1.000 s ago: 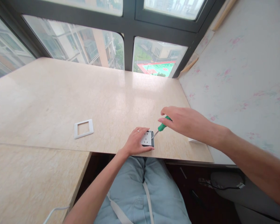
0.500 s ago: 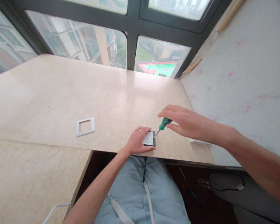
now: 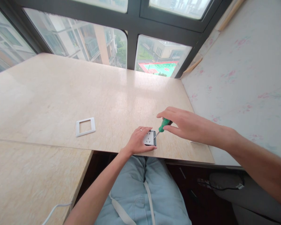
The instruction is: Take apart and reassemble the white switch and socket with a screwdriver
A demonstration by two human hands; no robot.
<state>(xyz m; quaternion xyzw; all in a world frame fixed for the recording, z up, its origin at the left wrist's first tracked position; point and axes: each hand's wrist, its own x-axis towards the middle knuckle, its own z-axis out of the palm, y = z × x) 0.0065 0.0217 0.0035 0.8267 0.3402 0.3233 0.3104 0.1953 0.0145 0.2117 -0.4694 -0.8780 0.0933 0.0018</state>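
A white wall socket (image 3: 149,138) with a dark grey mounting frame lies face up near the front edge of the stone counter. Thumb and fingers of my left hand (image 3: 140,140) grip it from two sides, with a ring on one finger. In my right hand (image 3: 178,120) is a screwdriver (image 3: 164,124) with a green and black handle, held tilted. Its tip meets the right side of the socket's frame; the exact contact is too small to make out. A white rectangular cover frame (image 3: 85,127) lies apart, to the left of my left hand.
The beige stone counter (image 3: 61,93) runs back to dark-framed windows (image 3: 133,18). A wall with flowered paper (image 3: 243,81) stands at the right. A white cable (image 3: 57,207) crosses the lower-left counter. A white object lies partly hidden beneath my right forearm.
My right hand and the screwdriver have shifted very slightly left and down, with the tip still at the socket. My left hand stays on the socket.
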